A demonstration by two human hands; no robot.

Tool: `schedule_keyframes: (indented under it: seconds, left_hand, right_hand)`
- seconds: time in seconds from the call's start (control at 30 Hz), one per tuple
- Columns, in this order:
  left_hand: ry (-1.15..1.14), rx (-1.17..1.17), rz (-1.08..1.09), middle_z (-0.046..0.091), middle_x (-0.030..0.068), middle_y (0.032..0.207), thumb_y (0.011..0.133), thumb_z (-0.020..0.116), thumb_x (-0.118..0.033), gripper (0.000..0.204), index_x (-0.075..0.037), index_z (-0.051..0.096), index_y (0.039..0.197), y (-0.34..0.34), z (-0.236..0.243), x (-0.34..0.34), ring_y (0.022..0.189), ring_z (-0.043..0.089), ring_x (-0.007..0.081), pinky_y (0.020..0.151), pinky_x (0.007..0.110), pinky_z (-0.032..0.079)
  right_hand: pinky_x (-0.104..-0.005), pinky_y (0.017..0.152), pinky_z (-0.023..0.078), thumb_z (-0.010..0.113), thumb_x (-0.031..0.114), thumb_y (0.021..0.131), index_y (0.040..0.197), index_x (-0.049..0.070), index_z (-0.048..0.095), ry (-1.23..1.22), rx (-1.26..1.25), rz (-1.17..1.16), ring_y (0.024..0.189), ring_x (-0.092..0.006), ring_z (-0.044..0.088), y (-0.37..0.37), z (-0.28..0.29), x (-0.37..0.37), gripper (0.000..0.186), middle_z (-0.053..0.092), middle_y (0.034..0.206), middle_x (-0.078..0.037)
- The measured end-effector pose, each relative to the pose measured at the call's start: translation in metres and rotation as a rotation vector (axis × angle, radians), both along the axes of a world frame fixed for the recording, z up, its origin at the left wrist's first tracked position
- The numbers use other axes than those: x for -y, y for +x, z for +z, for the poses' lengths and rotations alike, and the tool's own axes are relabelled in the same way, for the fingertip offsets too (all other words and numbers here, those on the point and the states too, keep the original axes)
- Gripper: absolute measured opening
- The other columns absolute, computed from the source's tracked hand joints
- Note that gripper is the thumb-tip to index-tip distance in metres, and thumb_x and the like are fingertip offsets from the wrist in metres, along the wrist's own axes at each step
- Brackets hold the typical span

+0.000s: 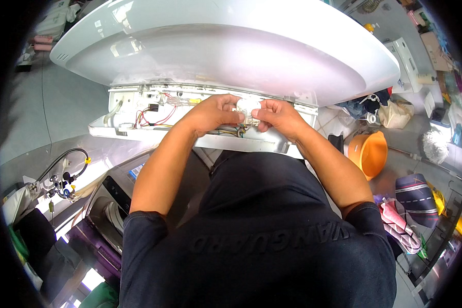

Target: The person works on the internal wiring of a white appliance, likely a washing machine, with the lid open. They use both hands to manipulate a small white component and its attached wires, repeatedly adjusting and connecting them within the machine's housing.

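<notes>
Both my hands meet over a long white appliance housing that lies open in front of me. My left hand is closed on one side of a small clear and whitish plastic part, fingers and thumb pinching it. From the other side my right hand grips the same part between thumb and fingers. Its exact kind is too small to make out. Red and yellow wires run inside the housing to the left of my hands, and more wires show just below the part.
A large glossy white curved cover rises behind the housing. To the right are an orange bucket, a beige cloth bag and folded cloths. At left stand a gauge set with a black hose and a front-loading washing machine.
</notes>
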State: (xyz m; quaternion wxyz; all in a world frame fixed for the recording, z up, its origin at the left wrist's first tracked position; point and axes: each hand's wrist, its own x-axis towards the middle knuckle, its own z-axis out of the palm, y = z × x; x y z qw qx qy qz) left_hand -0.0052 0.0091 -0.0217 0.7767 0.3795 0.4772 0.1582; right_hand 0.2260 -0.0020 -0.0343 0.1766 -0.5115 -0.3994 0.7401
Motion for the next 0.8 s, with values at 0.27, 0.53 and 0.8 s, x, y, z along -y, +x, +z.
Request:
schedule_keyframes:
  seconds: [0.27, 0.53, 0.8]
  left_hand:
    - [0.041, -0.002, -0.002, 0.069, 0.0055, 0.102, 0.086, 0.07, -0.004, 0.046, 0.003, 0.056, 0.129, 0.0012, -0.0024, 0.0019, 0.089, 0.064, 0.0099, 0.081, 0.024, 0.053]
    - [0.013, 0.014, 0.06, 0.068, 0.0071, 0.099, 0.085, 0.073, -0.006, 0.051, 0.006, 0.054, 0.13, 0.0014, -0.0068, 0.0039, 0.089, 0.065, 0.0124, 0.081, 0.026, 0.054]
    - [0.038, -0.049, 0.003, 0.068, 0.0041, 0.1, 0.087, 0.076, -0.016, 0.045, 0.001, 0.058, 0.124, 0.0053, 0.0018, 0.0035, 0.087, 0.062, 0.0086, 0.078, 0.024, 0.05]
  right_hand:
    - [-0.022, 0.065, 0.048, 0.074, 0.024, 0.09, 0.106, 0.001, 0.065, 0.055, -0.005, -0.014, 0.065, -0.0072, 0.058, -0.0005, -0.0014, 0.0043, 0.029, 0.064, 0.076, 0.0]
    - [-0.0216, 0.063, 0.048, 0.073, 0.024, 0.091, 0.107, 0.001, 0.065, 0.077, 0.024, 0.014, 0.066, -0.0062, 0.058, 0.0008, -0.0035, 0.0009, 0.03, 0.065, 0.079, 0.0]
    - [-0.0224, 0.066, 0.05, 0.073, 0.024, 0.091, 0.111, 0.0, 0.064, 0.072, 0.006, 0.023, 0.07, -0.0065, 0.06, 0.0021, -0.0043, 0.0025, 0.033, 0.066, 0.085, 0.0]
